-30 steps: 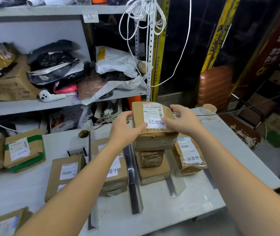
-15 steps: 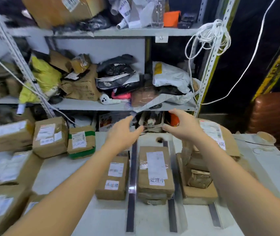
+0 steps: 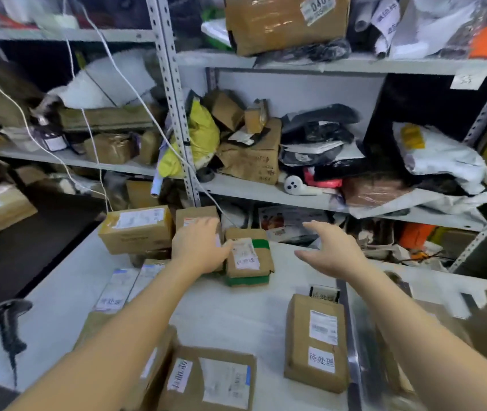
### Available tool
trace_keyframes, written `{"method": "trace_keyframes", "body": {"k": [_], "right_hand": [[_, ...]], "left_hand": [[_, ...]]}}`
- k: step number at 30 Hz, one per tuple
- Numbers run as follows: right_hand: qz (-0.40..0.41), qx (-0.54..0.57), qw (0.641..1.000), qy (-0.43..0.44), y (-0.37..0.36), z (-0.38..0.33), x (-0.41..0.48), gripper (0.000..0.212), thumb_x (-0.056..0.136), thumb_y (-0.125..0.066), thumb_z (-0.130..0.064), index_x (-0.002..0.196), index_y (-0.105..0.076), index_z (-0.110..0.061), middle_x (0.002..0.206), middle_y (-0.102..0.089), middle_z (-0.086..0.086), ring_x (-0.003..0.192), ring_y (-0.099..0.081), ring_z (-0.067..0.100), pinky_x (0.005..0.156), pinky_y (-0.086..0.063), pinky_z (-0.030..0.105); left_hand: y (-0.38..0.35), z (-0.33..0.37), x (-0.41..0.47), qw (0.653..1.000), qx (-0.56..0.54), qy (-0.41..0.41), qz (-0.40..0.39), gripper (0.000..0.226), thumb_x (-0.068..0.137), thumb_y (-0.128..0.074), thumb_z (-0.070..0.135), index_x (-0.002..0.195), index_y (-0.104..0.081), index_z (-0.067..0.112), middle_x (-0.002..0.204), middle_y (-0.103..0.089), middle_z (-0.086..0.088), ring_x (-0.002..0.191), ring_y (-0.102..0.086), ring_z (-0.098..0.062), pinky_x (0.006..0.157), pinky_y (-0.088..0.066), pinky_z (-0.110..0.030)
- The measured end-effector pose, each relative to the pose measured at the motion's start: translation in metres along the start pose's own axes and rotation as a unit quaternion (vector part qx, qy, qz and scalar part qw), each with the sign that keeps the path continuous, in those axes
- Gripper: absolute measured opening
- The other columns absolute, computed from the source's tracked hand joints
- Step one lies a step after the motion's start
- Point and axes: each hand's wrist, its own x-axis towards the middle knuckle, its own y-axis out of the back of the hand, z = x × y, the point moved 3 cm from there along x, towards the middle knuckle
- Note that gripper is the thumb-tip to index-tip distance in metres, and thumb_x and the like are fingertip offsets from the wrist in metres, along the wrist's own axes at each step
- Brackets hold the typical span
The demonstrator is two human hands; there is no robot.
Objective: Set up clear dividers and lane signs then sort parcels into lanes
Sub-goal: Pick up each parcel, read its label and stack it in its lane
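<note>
My left hand (image 3: 199, 247) lies flat with straight fingers over a brown parcel (image 3: 195, 215) at the back of the white table (image 3: 221, 310). Its thumb side touches a small parcel wrapped in green tape (image 3: 248, 258). My right hand (image 3: 331, 252) hovers open above the table, to the right of that parcel, and holds nothing. Nearer to me, a labelled parcel (image 3: 316, 342) lies in a lane beside a clear divider (image 3: 352, 336), with a small lane sign (image 3: 325, 293) behind it. More lanes to the right are blurred.
A larger box (image 3: 135, 229) stands left of my left hand. Flat parcels (image 3: 211, 378) lie at the near edge under my left arm. A black handheld scanner (image 3: 11, 321) sits at the table's left edge. Crowded shelves (image 3: 266, 192) rise behind the table.
My view has swung left, away from the stacked lanes. Both hands have left the box on the right stack and travelled left to the unsorted parcels; the left now rests on one.
</note>
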Motion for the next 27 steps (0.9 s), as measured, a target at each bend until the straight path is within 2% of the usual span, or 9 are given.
{"method": "trace_keyframes", "body": {"k": [6,10,12,16,18,21,23,25,27], "right_hand": [[-0.033,-0.008,0.999,0.020,-0.054,-0.106,0.065,0.072,0.089,-0.066,-0.055,0.152,-0.040,-0.030,0.157,-0.044,-0.007,0.144,-0.040,0.020,0.112,-0.040,0.045],[-0.060,0.019,0.998,0.028,-0.091,-0.166,0.113,0.073,0.089,-0.067,-0.052,0.152,-0.043,-0.025,0.155,-0.047,-0.003,0.141,-0.044,0.021,0.111,-0.043,0.044],[-0.079,0.033,0.996,0.032,-0.110,-0.192,0.136,0.074,0.089,-0.067,-0.051,0.152,-0.042,-0.021,0.154,-0.049,0.000,0.139,-0.047,0.022,0.109,-0.046,0.042],[-0.103,0.074,0.991,0.031,-0.149,-0.235,0.172,0.071,0.091,-0.067,-0.041,0.153,-0.041,-0.018,0.149,-0.053,0.005,0.120,-0.061,0.025,0.090,-0.052,0.033],[-0.106,0.100,0.989,0.031,-0.165,-0.255,0.183,0.070,0.091,-0.068,-0.039,0.152,-0.041,-0.018,0.150,-0.051,0.004,0.124,-0.059,0.024,0.086,-0.055,0.033],[-0.111,0.134,0.985,0.018,-0.187,-0.278,0.197,0.072,0.092,-0.069,-0.041,0.153,-0.040,-0.017,0.146,-0.055,0.002,0.129,-0.056,0.023,0.098,-0.053,0.040],[-0.114,0.164,0.980,0.016,-0.197,-0.292,0.205,0.058,0.094,-0.068,-0.039,0.143,-0.050,-0.013,0.127,-0.062,-0.002,0.118,-0.059,0.021,0.091,-0.050,0.034],[-0.119,0.178,0.977,0.011,-0.204,-0.301,0.212,0.044,0.095,-0.066,-0.039,0.133,-0.057,-0.017,0.111,-0.059,-0.009,0.115,-0.060,0.019,0.084,-0.044,0.027],[-0.134,0.197,0.971,0.002,-0.213,-0.304,0.218,0.048,0.097,-0.064,-0.040,0.138,-0.057,-0.016,0.117,-0.060,-0.009,0.123,-0.058,0.022,0.090,-0.046,0.028]], "left_hand": [[-0.012,-0.136,0.038,0.997,0.049,0.044,-0.031,0.067,0.095,-0.046,0.063,0.148,-0.041,0.023,0.147,-0.051,0.001,0.131,-0.051,-0.022,0.088,-0.050,-0.038],[-0.022,-0.219,0.062,0.994,0.040,0.092,-0.042,0.071,0.096,-0.045,0.062,0.155,-0.036,0.023,0.150,-0.049,-0.001,0.134,-0.049,-0.025,0.097,-0.048,-0.039],[-0.030,-0.259,0.075,0.992,0.018,0.116,-0.053,0.070,0.095,-0.045,0.062,0.152,-0.039,0.021,0.147,-0.051,-0.004,0.128,-0.053,-0.028,0.094,-0.050,-0.041],[-0.046,-0.322,0.097,0.986,0.011,0.155,-0.062,0.060,0.095,-0.046,0.060,0.142,-0.044,0.022,0.134,-0.058,-0.007,0.117,-0.057,-0.033,0.082,-0.045,-0.041],[-0.054,-0.347,0.106,0.979,-0.010,0.192,-0.067,0.063,0.097,-0.043,0.061,0.144,-0.042,0.019,0.138,-0.054,-0.009,0.122,-0.056,-0.035,0.083,-0.045,-0.041],[-0.071,-0.371,0.117,0.970,-0.043,0.224,-0.080,0.077,0.097,-0.036,0.068,0.153,-0.032,0.016,0.147,-0.049,-0.011,0.128,-0.053,-0.036,0.093,-0.047,-0.045],[-0.082,-0.377,0.121,0.966,-0.070,0.233,-0.091,0.080,0.098,-0.032,0.068,0.157,-0.025,0.016,0.151,-0.047,-0.011,0.131,-0.051,-0.035,0.095,-0.047,-0.045],[-0.093,-0.380,0.123,0.957,-0.110,0.245,-0.108,0.079,0.100,-0.031,0.066,0.159,-0.022,0.014,0.152,-0.046,-0.013,0.134,-0.049,-0.035,0.098,-0.045,-0.045],[-0.101,-0.380,0.124,0.944,-0.182,0.246,-0.122,0.073,0.102,-0.034,0.061,0.157,-0.027,0.013,0.150,-0.049,-0.016,0.131,-0.050,-0.035,0.098,-0.045,-0.043]]}}
